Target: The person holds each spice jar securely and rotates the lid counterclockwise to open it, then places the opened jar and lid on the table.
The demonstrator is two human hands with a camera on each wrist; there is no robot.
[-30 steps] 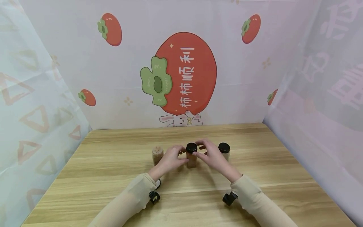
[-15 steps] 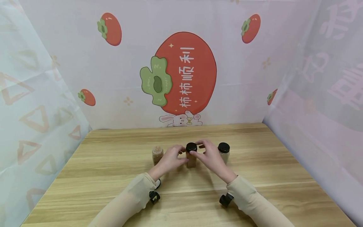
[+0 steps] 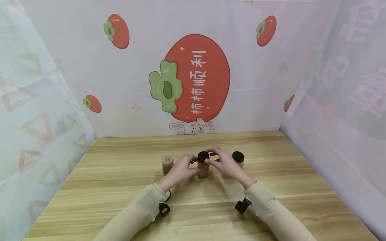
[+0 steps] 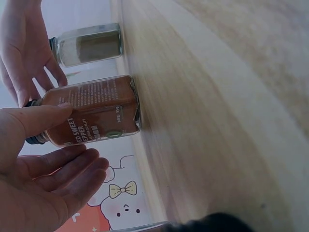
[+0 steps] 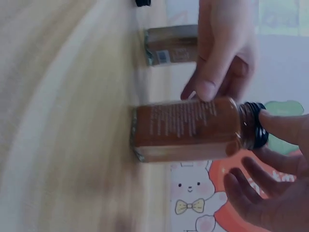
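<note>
A square glass spice jar of red sweet pepper [image 4: 91, 111] stands upright on the table, with a black screw lid [image 5: 260, 126] on top. My left hand [image 3: 182, 169] grips the jar's body, its thumb on the label side and fingers round the back. My right hand [image 3: 227, 164] holds the lid between thumb and fingers, with the thumb at the lid's near right edge. To the left, behind my left wrist, is a jar with a holed shaker top [image 3: 167, 161]. A third jar with a black lid [image 3: 238, 156] stands behind my right hand, partly hidden by it.
A small round piece, black with a white inner face [image 3: 168, 195], lies by my left cuff, partly covered by it. Black wrist cameras hang under both forearms. The wooden table [image 3: 120, 160] ends at a printed backdrop [image 3: 135, 83], with cloth walls on both sides.
My right hand and forearm swung slightly inward, then back outward, the thumb shifting along the lid's edge. My left hand and the jar stay in place.
</note>
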